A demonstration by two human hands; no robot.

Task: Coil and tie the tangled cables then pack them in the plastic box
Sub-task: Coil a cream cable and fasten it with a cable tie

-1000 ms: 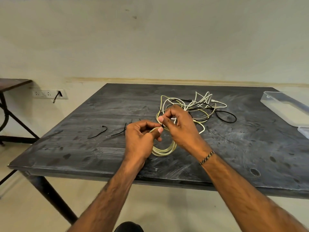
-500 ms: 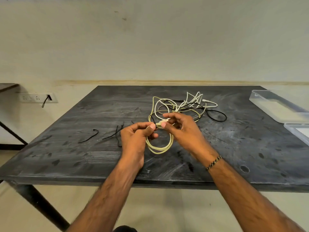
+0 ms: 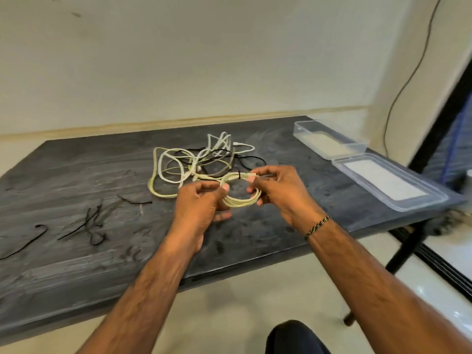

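Both hands hold the coiled cream cable (image 3: 241, 192) above the table (image 3: 76, 264): left hand (image 3: 201, 203) pinches its left side, right hand (image 3: 278, 190) grips the right.

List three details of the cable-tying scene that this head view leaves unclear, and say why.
1. How the thin black tie on the pale coiled cable is fastened: too small.
2. The coil's ends: covered by the left hand and right hand.
3. The clear plastic box's inside: motion blur.

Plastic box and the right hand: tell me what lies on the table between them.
Head view: nothing. Between the right hand, which holds the coiled cable, and the open plastic box lies only bare dark table.
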